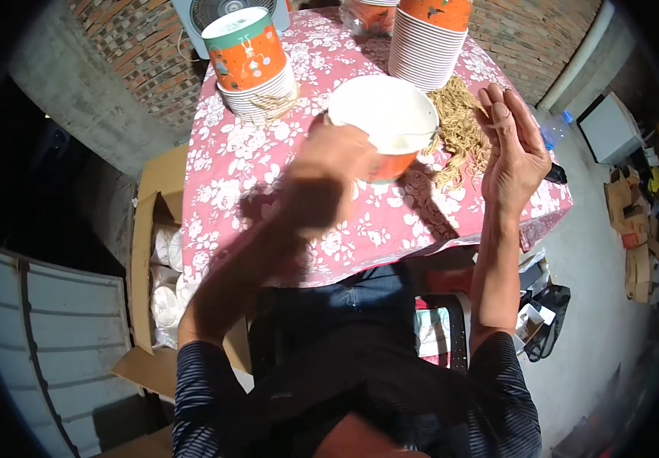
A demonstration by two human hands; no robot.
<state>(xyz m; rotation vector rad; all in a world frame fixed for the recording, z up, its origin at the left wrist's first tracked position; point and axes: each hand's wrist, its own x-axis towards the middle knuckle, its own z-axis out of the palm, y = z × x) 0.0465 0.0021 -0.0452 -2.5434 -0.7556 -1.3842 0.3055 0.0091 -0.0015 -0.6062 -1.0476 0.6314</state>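
Note:
A paper bucket (pixel 385 107), white inside and orange outside, tilts above the table in front of me, its open mouth facing up toward me. My left hand (pixel 337 164) overlaps the bucket's near left side; motion blur smears its fingers, so their grip cannot be made out. A thin dark line shows at the bucket's right rim. Raised to the right of the bucket is my right hand (pixel 514 145), thumb pressed to the fingertips. Whatever it pinches, if anything, is too small to see. Beside it lies a heap of tan cords (pixel 458 130).
A flowered pink tablecloth (pixel 222 195) covers the table. Nested buckets stand at the far left (pixel 249 65) and far right (pixel 429 53), with loose cords by the left stack. Behind is a fan (pixel 215 11). An open carton (pixel 146 267) with white bundles sits left of the table.

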